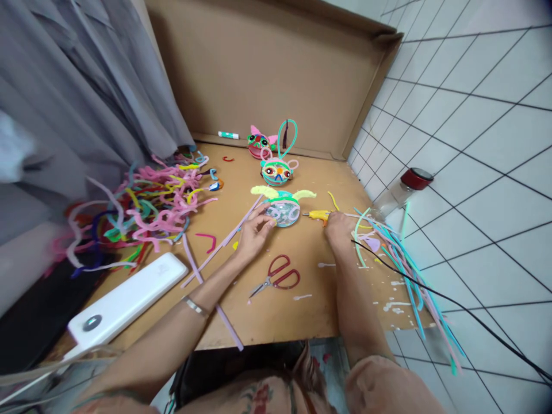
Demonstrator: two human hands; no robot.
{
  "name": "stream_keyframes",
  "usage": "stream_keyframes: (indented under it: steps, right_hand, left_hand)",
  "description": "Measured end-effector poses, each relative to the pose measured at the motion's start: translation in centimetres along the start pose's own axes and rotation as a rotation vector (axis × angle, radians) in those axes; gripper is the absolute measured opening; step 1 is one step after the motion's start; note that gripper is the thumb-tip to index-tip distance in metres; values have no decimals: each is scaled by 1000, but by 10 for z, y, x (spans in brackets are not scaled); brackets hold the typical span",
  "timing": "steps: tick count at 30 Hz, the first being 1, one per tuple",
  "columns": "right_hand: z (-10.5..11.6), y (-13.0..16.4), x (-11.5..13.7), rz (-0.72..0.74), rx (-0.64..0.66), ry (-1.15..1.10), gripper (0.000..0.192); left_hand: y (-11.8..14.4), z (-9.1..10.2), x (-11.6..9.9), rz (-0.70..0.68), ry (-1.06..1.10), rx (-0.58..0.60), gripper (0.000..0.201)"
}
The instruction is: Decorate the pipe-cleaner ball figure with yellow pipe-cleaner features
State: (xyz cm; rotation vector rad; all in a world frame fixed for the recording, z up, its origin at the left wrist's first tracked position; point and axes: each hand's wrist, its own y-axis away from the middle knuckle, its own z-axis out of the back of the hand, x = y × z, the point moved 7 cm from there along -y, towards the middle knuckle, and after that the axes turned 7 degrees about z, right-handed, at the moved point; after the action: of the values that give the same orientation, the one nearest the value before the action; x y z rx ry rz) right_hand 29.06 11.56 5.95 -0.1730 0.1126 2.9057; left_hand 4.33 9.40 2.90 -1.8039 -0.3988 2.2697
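Note:
My right hand (338,227) is wrapped round a yellow glue gun (319,215), its nozzle pointing left at a clear ball (287,213). The ball has a green band, pale pink pipe-cleaner rings on its front and two light yellow ear shapes on top. At the ball's left side is my left hand (255,230), thumb and fingers pinched together. A tiny yellow bit shows at those fingertips, too small to name. Red-handled scissors (282,275) lie in front, between my forearms. Behind the ball stand two decorated balls with faces, one with pink rings (276,171), one with pink ears (259,145).
A heap of bent pipe cleaners (159,201) covers the left, with a white power bank (129,302) before it. Straight pipe cleaners (405,264) and a red-lidded jar (401,190) are at right. A black cable (431,284) trails from the glue gun. Cardboard (276,75) stands behind.

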Motion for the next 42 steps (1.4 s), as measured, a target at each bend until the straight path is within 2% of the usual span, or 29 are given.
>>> stream_keyframes:
  steps: [3,6,12,21,23,26,30,35,38,42]
  right_hand:
    - [13,8,2,-31,-87,-16,39]
    - [21,14,12,33,-151,-102,37]
    - [17,14,27,106,-108,-240,34]
    - [18,13,29,107,-132,-266,31]
    - [17,12,32,159,-175,-351,30]
    - [12,6,39,278,-207,-608,35]
    - [-2,-3,48,362,-164,-959,47]
    - [-18,-5,60,381,3,-1316,48]
    - [-22,-3,64,356,56,-1398,51]
    - [-18,-3,65,373,37,-1322,47]
  left_hand:
    - [0,0,0,1,11,-3,27]
    - [0,0,-2,-3,16,-2,26]
    - [2,2,-5,-7,28,-20,24]
    - [1,4,-5,-6,39,-23,23]
    - [1,4,-5,-4,32,-22,22]
    - [1,2,-6,-10,33,-2,23]
    - [2,-1,-10,-36,27,36,24]
    - [1,-5,-13,-48,48,102,26]
    - [-1,-2,-13,-58,56,75,26]
    - [-1,2,-14,-70,18,46,23]
